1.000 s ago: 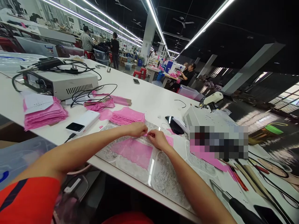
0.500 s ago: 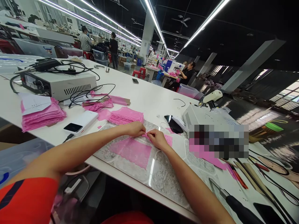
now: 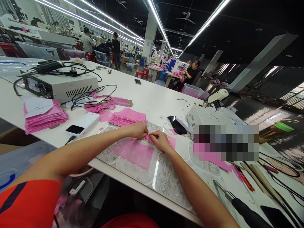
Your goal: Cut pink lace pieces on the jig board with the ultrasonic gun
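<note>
A flat piece of pink lace fabric (image 3: 135,152) lies on a clear glass sheet (image 3: 163,180) on the white table (image 3: 152,98). My left hand (image 3: 137,129) and my right hand (image 3: 160,140) meet at its far edge, both with fingers pinched on the pink fabric. A low stack of the same pink pieces (image 3: 128,117) sits just beyond my left hand.
A second pink stack (image 3: 45,118) lies at the left beside a white power bank (image 3: 82,124). Behind stand a grey control box (image 3: 59,85) with black cables, a dark phone (image 3: 177,126) and a white machine (image 3: 209,117). A black-handled tool (image 3: 247,215) lies at the right. People work at distant tables.
My hands have stayed pinched at the same edge of the pink fabric, with only small finger movements. The view has shifted slightly.
</note>
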Demonstrator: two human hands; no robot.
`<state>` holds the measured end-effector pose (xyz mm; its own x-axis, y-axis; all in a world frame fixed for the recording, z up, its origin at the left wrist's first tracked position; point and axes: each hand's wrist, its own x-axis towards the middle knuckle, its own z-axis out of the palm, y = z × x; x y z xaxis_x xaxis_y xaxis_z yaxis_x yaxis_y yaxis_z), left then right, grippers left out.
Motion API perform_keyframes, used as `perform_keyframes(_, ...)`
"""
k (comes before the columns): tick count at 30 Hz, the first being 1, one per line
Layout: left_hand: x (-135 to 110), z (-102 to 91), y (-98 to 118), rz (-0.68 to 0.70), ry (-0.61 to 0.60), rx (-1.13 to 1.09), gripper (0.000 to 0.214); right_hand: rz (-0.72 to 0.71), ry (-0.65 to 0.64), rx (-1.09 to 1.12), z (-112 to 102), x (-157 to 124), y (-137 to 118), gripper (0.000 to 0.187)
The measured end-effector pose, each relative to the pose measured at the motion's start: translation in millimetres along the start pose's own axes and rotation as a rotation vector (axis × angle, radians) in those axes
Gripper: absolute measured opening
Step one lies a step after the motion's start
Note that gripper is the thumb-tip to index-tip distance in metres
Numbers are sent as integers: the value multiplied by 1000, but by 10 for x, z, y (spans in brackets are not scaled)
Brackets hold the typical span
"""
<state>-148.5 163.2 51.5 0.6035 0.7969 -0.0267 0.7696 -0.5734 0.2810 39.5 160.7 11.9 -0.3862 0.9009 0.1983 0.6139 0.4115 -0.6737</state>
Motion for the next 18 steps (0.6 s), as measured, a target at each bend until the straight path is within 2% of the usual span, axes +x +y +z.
perform_keyframes(5,-13,-32,31,-41,11,18,25,36,26,-4,16,-8,-93,24)
perform_keyframes(11,-53,-47,53,-80,39,25,24,76,67,34,68,10,-106,15)
perform_keyframes(18,-21,90,129,-200,47,65,27,106,121,218,-12,58,-78,14)
